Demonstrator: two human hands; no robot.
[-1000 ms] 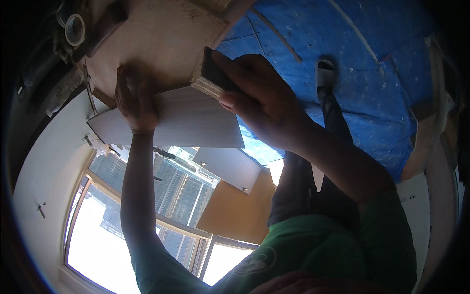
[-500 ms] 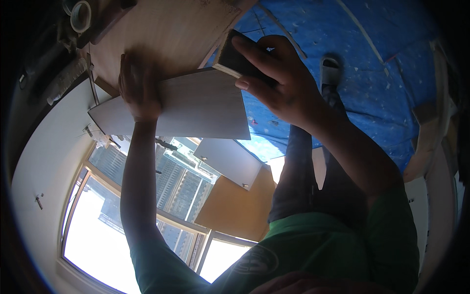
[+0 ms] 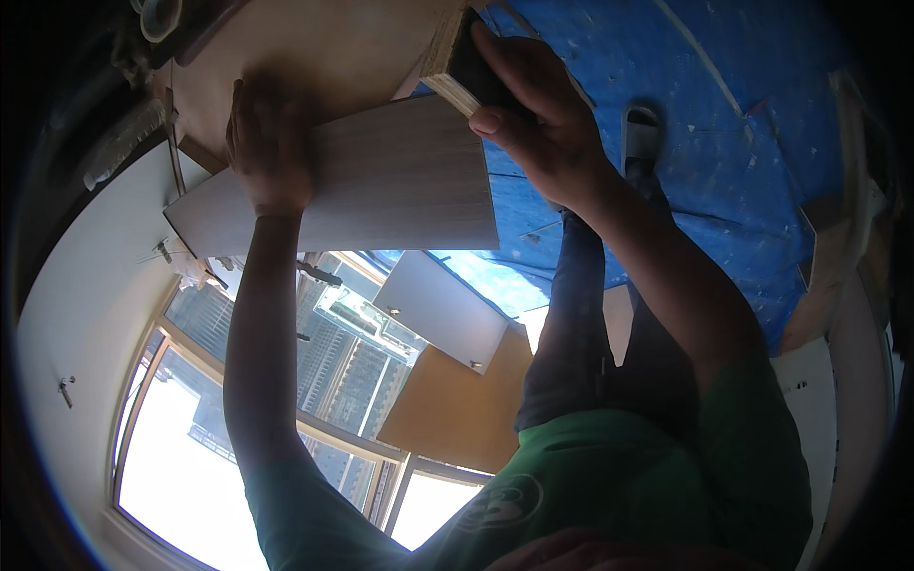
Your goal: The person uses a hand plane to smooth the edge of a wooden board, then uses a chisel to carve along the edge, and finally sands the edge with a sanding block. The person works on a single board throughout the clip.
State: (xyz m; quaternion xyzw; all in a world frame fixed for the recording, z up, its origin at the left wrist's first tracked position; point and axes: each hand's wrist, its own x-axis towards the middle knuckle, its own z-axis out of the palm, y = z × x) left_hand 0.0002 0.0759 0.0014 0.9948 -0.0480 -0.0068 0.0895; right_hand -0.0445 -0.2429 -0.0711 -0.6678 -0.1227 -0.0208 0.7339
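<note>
My right hand grips a plywood block with a dark face and pale layered edges, its thumb along the near side and its fingers over the dark face. The block is at the right of a brown wooden board, above the far corner of a grey wood-grain panel. I cannot tell whether it touches either of them. My left hand lies with fingers stretched out across the panel's far edge, its fingertips over the brown board. Nothing shows in that hand, though shadow darkens its fingers.
Rolls of tape and a brush-like tool lie at the far left. A blue sheet covers the floor, with my sandalled foot on it. A white panel and a tan board stand near a bright window.
My right hand has carried the block farther away, and the block now shows more of its layered edge. The grey panel shows more of its face. My left hand stays on it.
</note>
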